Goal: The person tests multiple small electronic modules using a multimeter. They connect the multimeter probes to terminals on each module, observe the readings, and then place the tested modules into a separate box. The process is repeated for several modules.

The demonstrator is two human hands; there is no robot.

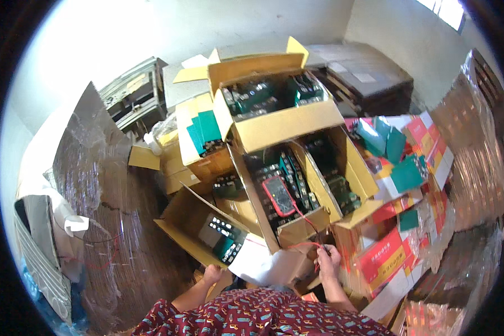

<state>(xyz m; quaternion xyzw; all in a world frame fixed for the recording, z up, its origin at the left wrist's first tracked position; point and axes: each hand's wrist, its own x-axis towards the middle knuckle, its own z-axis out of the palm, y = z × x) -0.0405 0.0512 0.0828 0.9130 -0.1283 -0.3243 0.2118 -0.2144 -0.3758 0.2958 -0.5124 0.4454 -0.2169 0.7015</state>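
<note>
A red-framed multimeter [279, 195] rests face up on circuit boards inside an open cardboard box in the middle. Its red test lead [305, 244] runs down over the box's near edge to my right hand [329, 260], which is closed around the multimeter leads; the probe tips are hard to make out. Lower left, my left hand [212, 274] is closed at the near rim of a tilted cardboard box [179, 239]. In that box stands a circuit board [224, 238] with rows of silvery parts. A white sheet or flap [257, 263] lies between my hands.
A larger open box [288, 126] of boards stands behind the multimeter. Green boards [207, 127] lie on a carton to the left, and more green pieces [407, 173] lie on red-and-white cartons [386, 260] at right. Plastic-wrapped stacks [467, 162] flank the far right. A dark cabinet [369, 73] stands behind.
</note>
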